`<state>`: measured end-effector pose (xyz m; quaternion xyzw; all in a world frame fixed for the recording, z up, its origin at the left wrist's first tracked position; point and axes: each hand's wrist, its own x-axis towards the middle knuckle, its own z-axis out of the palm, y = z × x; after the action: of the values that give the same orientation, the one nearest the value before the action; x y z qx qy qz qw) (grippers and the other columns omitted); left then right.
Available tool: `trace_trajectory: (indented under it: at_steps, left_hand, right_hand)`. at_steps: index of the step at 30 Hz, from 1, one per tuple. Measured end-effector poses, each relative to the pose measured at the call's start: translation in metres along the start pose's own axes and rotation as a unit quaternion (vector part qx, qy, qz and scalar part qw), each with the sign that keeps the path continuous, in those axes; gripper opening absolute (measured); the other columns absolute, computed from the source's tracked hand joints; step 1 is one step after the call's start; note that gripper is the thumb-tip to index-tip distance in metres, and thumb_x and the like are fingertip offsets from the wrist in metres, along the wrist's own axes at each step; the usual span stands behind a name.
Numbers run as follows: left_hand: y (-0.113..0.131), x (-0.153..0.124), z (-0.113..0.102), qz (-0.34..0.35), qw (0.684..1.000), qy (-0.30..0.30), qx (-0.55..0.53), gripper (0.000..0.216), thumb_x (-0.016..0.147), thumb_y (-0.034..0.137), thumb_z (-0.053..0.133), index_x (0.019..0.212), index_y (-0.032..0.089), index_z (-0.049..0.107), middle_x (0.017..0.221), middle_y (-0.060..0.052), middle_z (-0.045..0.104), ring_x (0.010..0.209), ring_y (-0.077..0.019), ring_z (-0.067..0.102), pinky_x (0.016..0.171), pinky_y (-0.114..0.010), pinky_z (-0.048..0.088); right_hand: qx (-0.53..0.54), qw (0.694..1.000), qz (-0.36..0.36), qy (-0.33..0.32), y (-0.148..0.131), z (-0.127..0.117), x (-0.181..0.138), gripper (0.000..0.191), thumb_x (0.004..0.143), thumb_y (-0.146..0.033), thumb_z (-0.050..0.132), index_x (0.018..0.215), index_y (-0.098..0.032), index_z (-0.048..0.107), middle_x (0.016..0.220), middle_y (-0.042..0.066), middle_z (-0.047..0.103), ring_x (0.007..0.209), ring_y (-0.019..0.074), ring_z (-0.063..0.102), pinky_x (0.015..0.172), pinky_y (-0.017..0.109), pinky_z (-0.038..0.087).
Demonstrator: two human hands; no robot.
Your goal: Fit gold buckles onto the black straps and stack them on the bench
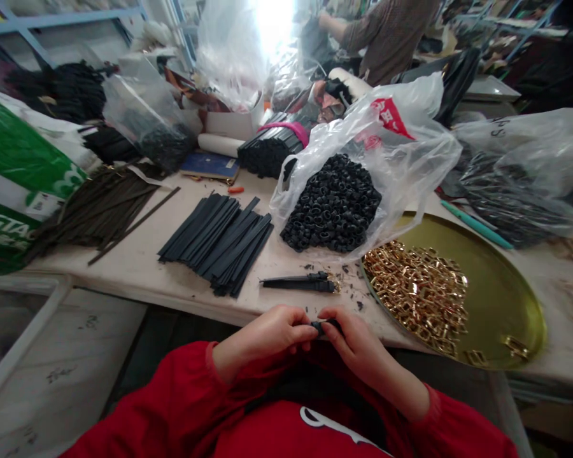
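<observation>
Both my hands meet at the table's front edge, their fingers closed around a small black strap (pixel 318 326) that they mostly cover. My left hand (pixel 279 334) pinches it from the left, and my right hand (pixel 356 340) grips its other end. Just beyond them lie a few black straps with gold buckles (pixel 298 282). A pile of flat black strips (pixel 217 238) spreads to the left. Small black loops (pixel 332 203) fill an open clear plastic bag (pixel 410 152). At the right, gold buckles (pixel 417 292) are heaped on a round gold tray (pixel 510 286).
Dark brown strips (pixel 109 207) lie at the left beside a green and white sack (pixel 14 178). Farther back are a blue notebook (pixel 210 165) and a tied bundle of black strips (pixel 272 149). A teal pen-like tool (pixel 477 224) rests by the tray. Another person (pixel 386 38) stands across the table.
</observation>
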<state>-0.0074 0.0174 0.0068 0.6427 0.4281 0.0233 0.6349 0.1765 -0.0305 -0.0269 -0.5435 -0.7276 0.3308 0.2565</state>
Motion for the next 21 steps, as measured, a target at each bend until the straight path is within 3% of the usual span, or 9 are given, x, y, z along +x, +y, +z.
trace_trajectory:
  at_steps: [6,14,16,18,20,21]
  left_hand:
    - [0.001,0.026,-0.001,0.084,0.967,0.1,0.22,0.026,0.082,0.027,0.042,0.075,0.015,0.064,0.071,-0.005,0.066,0.064,-0.0157,0.057,0.055,-0.023,0.037]
    - [0.003,0.04,-0.001,0.056,0.935,0.15,0.317,0.029,0.085,0.031,0.042,0.093,0.015,0.064,0.087,-0.012,0.068,0.076,-0.0244,0.063,0.067,-0.031,0.045]
    - [0.005,0.034,-0.013,0.079,0.924,0.181,0.327,0.029,0.085,0.036,0.046,0.095,0.017,0.064,0.089,-0.011,0.068,0.079,-0.024,0.062,0.071,-0.031,0.045]
    - [0.007,0.027,-0.034,0.105,0.901,0.248,0.34,0.029,0.085,0.039,0.047,0.097,0.018,0.062,0.092,-0.01,0.066,0.085,-0.0227,0.061,0.076,-0.03,0.044]
    - [0.007,0.022,-0.063,0.078,0.854,0.346,0.38,0.027,0.089,0.033,0.04,0.097,0.017,0.06,0.095,-0.01,0.064,0.09,-0.0215,0.058,0.082,-0.03,0.041]
    - [0.006,0.022,-0.078,0.033,0.825,0.39,0.407,0.026,0.089,0.03,0.039,0.098,0.016,0.059,0.096,-0.011,0.062,0.092,-0.0219,0.057,0.083,-0.031,0.041]
  right_hand:
    - [-0.013,0.995,-0.012,0.093,0.02,0.015,0.015,0.02,0.088,-0.03,0.036,0.096,-0.02,0.052,0.089,0.008,0.065,0.083,0.0208,0.062,0.071,0.032,0.049]
    - [-0.12,0.978,-0.03,0.168,0.03,0.026,0.037,0.022,0.088,-0.029,0.034,0.095,-0.02,0.053,0.082,0.008,0.066,0.072,0.0221,0.063,0.062,0.033,0.049]
    - [-0.166,0.967,-0.027,0.192,0.031,0.024,0.041,0.023,0.088,-0.029,0.034,0.095,-0.019,0.054,0.082,0.009,0.066,0.07,0.0229,0.062,0.062,0.035,0.048]
    - [-0.209,0.955,-0.02,0.21,0.033,0.021,0.045,0.025,0.089,-0.032,0.035,0.096,-0.018,0.055,0.083,0.011,0.065,0.071,0.024,0.061,0.064,0.036,0.047]
    - [-0.241,0.946,-0.023,0.213,0.035,0.019,0.047,0.027,0.088,-0.036,0.038,0.096,-0.017,0.055,0.088,0.013,0.063,0.077,0.0256,0.059,0.069,0.039,0.046]
    - [-0.253,0.943,-0.028,0.212,0.036,0.019,0.048,0.028,0.087,-0.038,0.04,0.097,-0.016,0.055,0.092,0.014,0.062,0.082,0.0266,0.058,0.072,0.04,0.046]
